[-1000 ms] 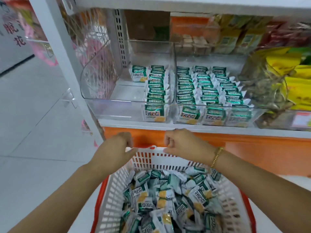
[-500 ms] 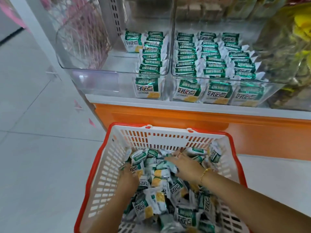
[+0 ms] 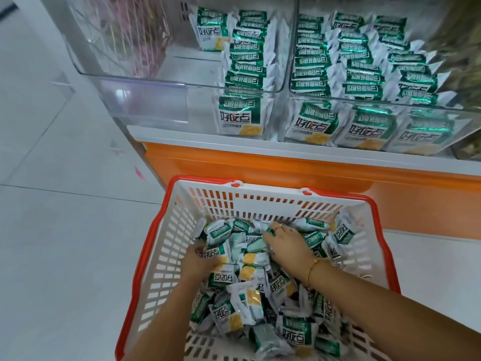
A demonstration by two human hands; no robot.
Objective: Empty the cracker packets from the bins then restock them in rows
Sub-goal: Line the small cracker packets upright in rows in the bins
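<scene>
The cracker packets lie jumbled in the basket below the bins. The left hand curls round 1 packet; the right hand lies spread on the heap, fingertips buried, grip unclear. Best gather several with faces aligned, then stand them beside the 1 full row in the left bin.
</scene>
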